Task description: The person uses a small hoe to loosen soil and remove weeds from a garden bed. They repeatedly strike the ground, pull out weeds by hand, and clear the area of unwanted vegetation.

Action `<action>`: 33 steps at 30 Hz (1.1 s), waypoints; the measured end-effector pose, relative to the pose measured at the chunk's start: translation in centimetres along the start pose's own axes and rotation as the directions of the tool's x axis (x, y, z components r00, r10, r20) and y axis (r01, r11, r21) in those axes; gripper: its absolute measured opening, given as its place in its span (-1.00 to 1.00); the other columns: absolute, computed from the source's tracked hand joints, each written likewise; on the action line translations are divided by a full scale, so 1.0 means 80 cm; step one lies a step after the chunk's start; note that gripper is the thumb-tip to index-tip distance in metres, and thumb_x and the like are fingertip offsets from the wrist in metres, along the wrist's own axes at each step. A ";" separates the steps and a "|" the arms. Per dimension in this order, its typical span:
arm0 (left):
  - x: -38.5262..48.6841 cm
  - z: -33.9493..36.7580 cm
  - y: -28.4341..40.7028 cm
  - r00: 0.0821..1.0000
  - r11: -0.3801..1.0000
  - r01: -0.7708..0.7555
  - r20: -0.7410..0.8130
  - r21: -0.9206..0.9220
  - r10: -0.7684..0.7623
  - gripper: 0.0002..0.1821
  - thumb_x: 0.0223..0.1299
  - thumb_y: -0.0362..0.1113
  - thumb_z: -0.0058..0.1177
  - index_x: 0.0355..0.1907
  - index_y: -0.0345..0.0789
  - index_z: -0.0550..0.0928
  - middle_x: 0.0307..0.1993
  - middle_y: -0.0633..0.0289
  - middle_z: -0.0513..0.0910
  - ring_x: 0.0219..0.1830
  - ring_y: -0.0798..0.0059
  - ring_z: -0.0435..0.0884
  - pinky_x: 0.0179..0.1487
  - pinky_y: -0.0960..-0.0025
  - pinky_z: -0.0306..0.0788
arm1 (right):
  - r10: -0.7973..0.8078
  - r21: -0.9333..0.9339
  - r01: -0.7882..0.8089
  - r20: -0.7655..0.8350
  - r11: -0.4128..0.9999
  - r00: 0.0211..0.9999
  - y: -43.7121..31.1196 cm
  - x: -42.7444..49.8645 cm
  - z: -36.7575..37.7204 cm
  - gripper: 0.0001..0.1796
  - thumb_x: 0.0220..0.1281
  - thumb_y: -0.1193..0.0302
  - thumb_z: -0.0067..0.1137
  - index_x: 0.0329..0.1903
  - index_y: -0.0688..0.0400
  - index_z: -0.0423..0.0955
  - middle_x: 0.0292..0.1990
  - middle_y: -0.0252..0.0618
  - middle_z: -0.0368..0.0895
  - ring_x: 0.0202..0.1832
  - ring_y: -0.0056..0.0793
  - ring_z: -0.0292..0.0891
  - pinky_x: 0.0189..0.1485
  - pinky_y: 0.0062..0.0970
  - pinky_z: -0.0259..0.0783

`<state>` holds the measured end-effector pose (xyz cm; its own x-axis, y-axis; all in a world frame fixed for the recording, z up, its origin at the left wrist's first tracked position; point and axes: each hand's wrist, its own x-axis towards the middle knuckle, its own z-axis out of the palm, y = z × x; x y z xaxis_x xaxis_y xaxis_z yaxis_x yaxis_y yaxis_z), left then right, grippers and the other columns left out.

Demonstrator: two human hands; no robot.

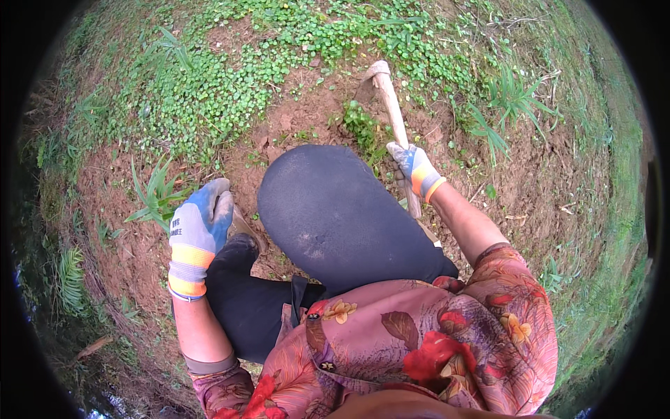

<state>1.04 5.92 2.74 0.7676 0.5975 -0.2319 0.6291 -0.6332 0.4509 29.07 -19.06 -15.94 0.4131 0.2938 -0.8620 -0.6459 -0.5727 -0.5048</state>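
Observation:
My right hand [416, 170], in a grey and blue work glove with an orange cuff, grips the wooden handle of a hoe [393, 107]. The hoe's head lies at the far end of the handle, low over bare reddish soil beside a small green weed [360, 125]. My left hand [204, 214], in a matching glove, is at the left near my lower leg, its fingers bent together. Whether it holds anything is hidden. A long-leaved grassy plant [156, 196] grows just beyond it. My bent knee in dark trousers lies between the hands.
Low round-leaved ground cover [220, 99] spreads ahead and to the left. More long-leaved plants [510, 99] grow at the right. A fern [71, 280] and a brown stick [94, 346] are at the far left. Reddish soil [298, 110] shows between the plants.

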 end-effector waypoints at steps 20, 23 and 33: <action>-0.002 -0.001 -0.001 0.999 0.996 0.033 0.006 -0.079 -0.032 -0.73 0.27 -0.28 0.05 -0.07 -0.39 0.62 -0.15 -0.07 0.67 -0.08 0.04 0.65 0.01 0.24 0.50 | 0.120 0.140 -0.129 0.069 0.982 0.990 0.015 -0.027 -0.030 -0.66 0.30 0.06 0.15 -0.41 0.05 0.43 -0.65 -0.49 0.35 -0.73 -0.61 0.22 -0.70 -0.55 0.20; -0.002 0.000 0.000 0.999 0.999 -0.042 -0.012 0.009 0.042 -0.72 0.27 -0.28 0.04 -0.06 -0.40 0.62 -0.14 -0.05 0.67 -0.07 0.08 0.66 0.01 0.26 0.49 | 0.039 0.142 -0.048 0.069 0.989 0.997 -0.002 -0.032 -0.048 -0.68 0.30 0.08 0.16 -0.40 0.03 0.41 -0.67 -0.54 0.31 -0.73 -0.67 0.20 -0.71 -0.59 0.18; -0.010 -0.005 0.000 1.000 0.999 0.016 -0.004 -0.051 -0.017 -0.72 0.27 -0.30 0.03 -0.04 -0.42 0.61 -0.13 -0.05 0.67 -0.07 0.13 0.66 0.03 0.30 0.48 | -0.299 0.238 0.351 -0.228 0.906 0.927 -0.038 0.053 -0.035 -0.72 0.32 0.12 0.13 -0.36 0.04 0.43 -0.62 -0.49 0.34 -0.69 -0.61 0.25 -0.66 -0.51 0.26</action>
<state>0.35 5.68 3.27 0.7564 0.6102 -0.2356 0.6346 -0.5972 0.4906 34.61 -18.21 -17.94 0.7222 0.2692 -0.6371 -0.5930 -0.2332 -0.7707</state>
